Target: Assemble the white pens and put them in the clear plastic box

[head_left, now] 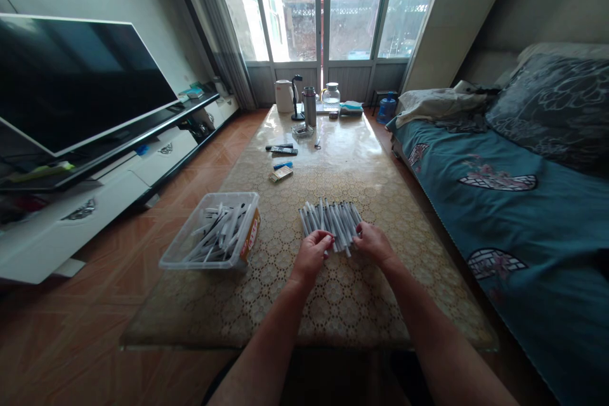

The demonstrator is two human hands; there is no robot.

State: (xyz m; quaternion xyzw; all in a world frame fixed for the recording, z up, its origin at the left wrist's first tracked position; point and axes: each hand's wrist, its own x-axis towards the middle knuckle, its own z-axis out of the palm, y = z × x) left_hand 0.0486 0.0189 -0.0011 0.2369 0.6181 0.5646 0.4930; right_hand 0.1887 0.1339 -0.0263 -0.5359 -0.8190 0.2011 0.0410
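A row of slim whitish pens (339,219) with dark ends lies side by side on the table. My left hand (310,255) is over the near left part of the row, with thumb and forefinger closed on one pen. At the right edge of the row, my right hand (375,242) has its fingers curled against the outermost pens; its fingertips are partly hidden. To the left of the hands, a clear plastic box (243,247) with an orange label holds many more loose pens (221,231).
The table (285,304) has a patterned cover. Beyond the pens lie a small pale box (281,174), a blue item (283,165) and remotes (281,150). Farther back stand a glass ashtray (302,132), flask (309,108), kettle (284,96) and glass jug (332,96). A bed (442,203) flanks the right side.
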